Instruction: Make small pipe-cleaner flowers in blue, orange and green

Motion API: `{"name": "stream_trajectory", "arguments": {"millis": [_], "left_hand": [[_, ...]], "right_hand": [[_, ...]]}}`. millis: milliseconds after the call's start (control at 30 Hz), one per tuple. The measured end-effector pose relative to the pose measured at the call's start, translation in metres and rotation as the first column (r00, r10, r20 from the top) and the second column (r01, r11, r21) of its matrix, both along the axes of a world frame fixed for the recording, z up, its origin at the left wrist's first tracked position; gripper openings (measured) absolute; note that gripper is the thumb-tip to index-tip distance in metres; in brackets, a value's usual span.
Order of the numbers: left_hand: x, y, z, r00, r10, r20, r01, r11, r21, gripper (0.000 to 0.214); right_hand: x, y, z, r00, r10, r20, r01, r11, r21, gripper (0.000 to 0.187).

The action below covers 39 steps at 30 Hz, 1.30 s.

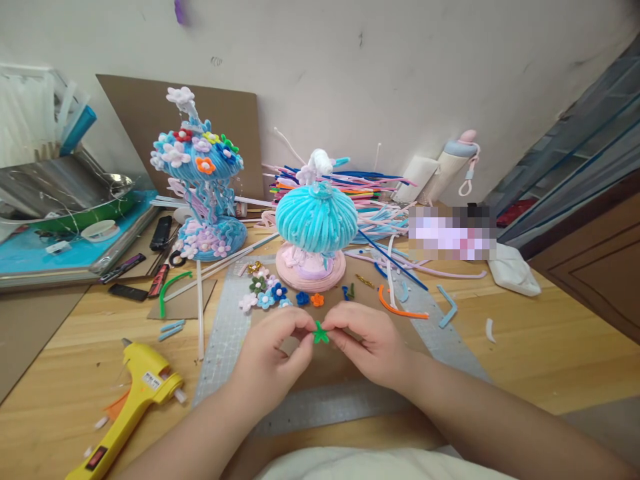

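Between my two hands is a small green pipe-cleaner flower [321, 332], bent into a star-like shape. My left hand [273, 350] pinches its left side with thumb and forefinger. On the other side, my right hand [367, 340] pinches it the same way. Just beyond them lie finished pipe-cleaner flowers: an orange one [317, 300], a dark blue one [303, 298] and a cluster of several in mixed colours [265, 299]. Behind these stands a turquoise pipe-cleaner jellyfish lamp shape [317, 217] on a round pink base [310, 273].
A yellow glue gun [145, 380] lies at the left. A flower-covered blue pipe-cleaner piece [197, 173] stands at the back left, near a metal pot [65, 183]. Loose pipe cleaners [345, 183] are heaped along the wall. A grey cutting mat [220, 373] lies under brown cardboard [320, 380].
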State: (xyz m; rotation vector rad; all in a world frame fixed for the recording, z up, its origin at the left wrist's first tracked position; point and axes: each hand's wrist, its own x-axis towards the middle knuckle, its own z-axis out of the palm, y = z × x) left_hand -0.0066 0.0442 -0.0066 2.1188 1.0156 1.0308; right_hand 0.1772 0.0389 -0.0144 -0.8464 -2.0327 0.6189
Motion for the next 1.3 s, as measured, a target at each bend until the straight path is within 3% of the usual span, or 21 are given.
{"name": "stream_trajectory", "arguments": {"millis": [167,267,333,400,467,533,700,1033,1300], "left_hand": [[-0.002,0.003,0.004,0.996,-0.083,0.036,0.086,0.993,-0.084,0.013],[0.0,0.003,0.002,0.984,-0.067,0.168,0.114,0.95,-0.29,0.007],[0.002,0.003,-0.001,0.942,0.019,0.335,0.162,0.849,-0.503,0.005],[0.006,0.003,-0.003,0.884,0.12,0.453,0.247,0.703,-0.667,0.014],[0.008,0.003,-0.004,0.856,0.169,0.489,0.307,0.594,-0.744,0.018],[0.009,0.004,-0.005,0.859,0.178,0.479,0.322,0.539,-0.778,0.02],[0.005,0.008,-0.006,0.889,0.167,0.427,0.282,0.536,-0.796,0.028],[-0.001,0.011,-0.004,0.954,0.041,0.298,0.233,0.526,-0.818,0.028],[-0.002,0.012,-0.006,0.963,-0.055,0.263,0.254,0.498,-0.829,0.025]], "right_hand": [[0.004,0.003,0.003,0.997,0.08,0.003,-0.08,0.997,0.012,0.014],[0.004,0.003,0.002,0.999,0.052,0.012,-0.052,0.999,0.018,0.012],[0.002,0.002,-0.002,1.0,-0.01,0.025,0.009,0.999,0.039,0.011],[0.0,0.001,-0.006,0.998,-0.038,0.042,0.035,0.997,0.075,0.012],[-0.002,0.001,-0.01,0.998,-0.034,0.056,0.027,0.993,0.116,0.013],[-0.002,0.001,-0.013,0.996,-0.048,0.073,0.038,0.991,0.131,0.013],[-0.001,0.001,-0.014,0.984,-0.087,0.155,0.068,0.99,0.123,0.008],[0.007,0.004,-0.003,0.903,0.028,0.429,-0.144,0.96,0.24,0.014],[0.008,0.007,-0.003,0.838,0.043,0.544,-0.205,0.949,0.24,0.018]]}}
